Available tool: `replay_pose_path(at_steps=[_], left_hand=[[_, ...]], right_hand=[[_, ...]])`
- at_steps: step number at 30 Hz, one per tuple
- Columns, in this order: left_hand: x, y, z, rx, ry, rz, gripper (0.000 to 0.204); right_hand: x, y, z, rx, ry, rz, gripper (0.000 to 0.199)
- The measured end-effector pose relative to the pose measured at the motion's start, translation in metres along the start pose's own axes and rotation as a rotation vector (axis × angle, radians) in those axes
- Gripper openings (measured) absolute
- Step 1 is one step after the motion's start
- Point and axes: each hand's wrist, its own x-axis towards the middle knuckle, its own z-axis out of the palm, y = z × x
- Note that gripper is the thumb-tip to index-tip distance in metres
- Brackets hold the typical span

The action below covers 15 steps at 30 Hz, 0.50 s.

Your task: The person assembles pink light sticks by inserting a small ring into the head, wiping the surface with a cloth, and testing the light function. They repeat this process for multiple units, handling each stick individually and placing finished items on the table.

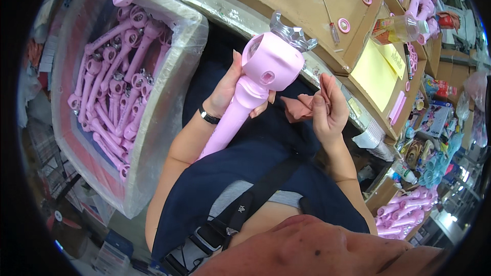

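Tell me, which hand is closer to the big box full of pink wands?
The left. The left hand, holding a pink wand, is beside the box of pink wands on the person's left. The right hand, holding a pink cloth, is farther off, across the lap.

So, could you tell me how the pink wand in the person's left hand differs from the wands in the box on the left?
The held wand is gripped by the left hand, head pointing away from the person; the boxed wands lie loosely piled in a plastic-lined box. The held wand stands alone, with its clear crown-shaped top plainly visible; the boxed wands overlap. All share the pink colour, long handle and round head.
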Motion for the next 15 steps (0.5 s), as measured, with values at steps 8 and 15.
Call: replay_pose_path(at_steps=[8,15], left_hand=[[-0.005,-0.007,0.021,0.042,-0.008,-0.029,0.092],[-0.009,-0.01,0.029,0.072,0.093,0.014,0.09]], right_hand=[[0.012,-0.012,0.019,-0.404,-0.08,-0.593,0.026],[0.014,-0.033,0.016,-0.506,-0.112,-0.399,0.036]])
